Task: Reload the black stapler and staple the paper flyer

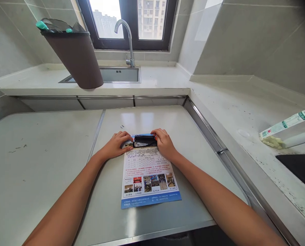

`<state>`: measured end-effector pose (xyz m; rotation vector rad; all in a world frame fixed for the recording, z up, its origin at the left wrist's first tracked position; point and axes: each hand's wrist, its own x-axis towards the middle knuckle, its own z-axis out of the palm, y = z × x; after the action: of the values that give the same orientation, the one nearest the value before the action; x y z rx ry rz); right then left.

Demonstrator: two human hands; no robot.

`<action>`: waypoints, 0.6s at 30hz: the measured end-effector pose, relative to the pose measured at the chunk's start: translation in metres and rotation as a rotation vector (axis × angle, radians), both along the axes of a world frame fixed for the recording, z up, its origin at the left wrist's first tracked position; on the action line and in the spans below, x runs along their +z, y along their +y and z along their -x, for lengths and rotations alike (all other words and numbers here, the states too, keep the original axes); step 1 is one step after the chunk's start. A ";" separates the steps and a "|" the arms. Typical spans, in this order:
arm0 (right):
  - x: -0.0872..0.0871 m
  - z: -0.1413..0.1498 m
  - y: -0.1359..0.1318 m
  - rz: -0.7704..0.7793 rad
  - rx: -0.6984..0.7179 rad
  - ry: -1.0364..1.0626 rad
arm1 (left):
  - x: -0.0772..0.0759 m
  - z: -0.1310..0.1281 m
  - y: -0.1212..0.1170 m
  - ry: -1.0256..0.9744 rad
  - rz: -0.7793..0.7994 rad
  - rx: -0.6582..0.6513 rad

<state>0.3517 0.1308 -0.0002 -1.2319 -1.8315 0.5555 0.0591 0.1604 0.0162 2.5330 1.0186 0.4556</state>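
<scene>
A black stapler point(145, 141) lies sideways across the upper part of a printed leaflet point(149, 203) on the white table. Its black upper arm and the part with a shiny metal strip show as two separate bars. My left hand point(118, 144) is at the stapler's left end, thumb and fingers closed around the metal tip. At the other end, my right hand point(165, 144) grips the stapler, and its fingers hide that end. Blue borders, red and black print and several small photos cover the leaflet.
Loose staples point(122, 126) lie beyond my left hand. Beyond the table point(111, 222), a brown bin point(72, 58) stands by the sink point(121, 75) and faucet point(129, 41). On the right counter point(234, 102) there is a clear package point(288, 128) with a green label.
</scene>
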 end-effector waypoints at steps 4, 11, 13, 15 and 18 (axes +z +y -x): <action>0.000 0.002 0.000 0.029 0.001 0.032 | 0.000 0.006 0.003 -0.089 0.081 -0.001; 0.002 0.002 0.001 0.121 0.022 0.046 | 0.001 0.008 0.005 -0.127 0.136 -0.015; 0.002 0.002 0.001 0.156 0.020 0.045 | 0.003 0.008 0.003 -0.180 0.165 -0.024; 0.002 0.003 0.002 0.167 0.022 0.042 | 0.005 0.008 0.003 -0.242 0.192 -0.017; 0.001 0.004 0.002 0.145 0.024 0.028 | 0.007 0.009 0.003 -0.284 0.211 -0.029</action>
<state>0.3479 0.1330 0.0007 -1.2927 -1.8106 0.7265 0.0502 0.1631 0.0233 2.2171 0.8722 0.6425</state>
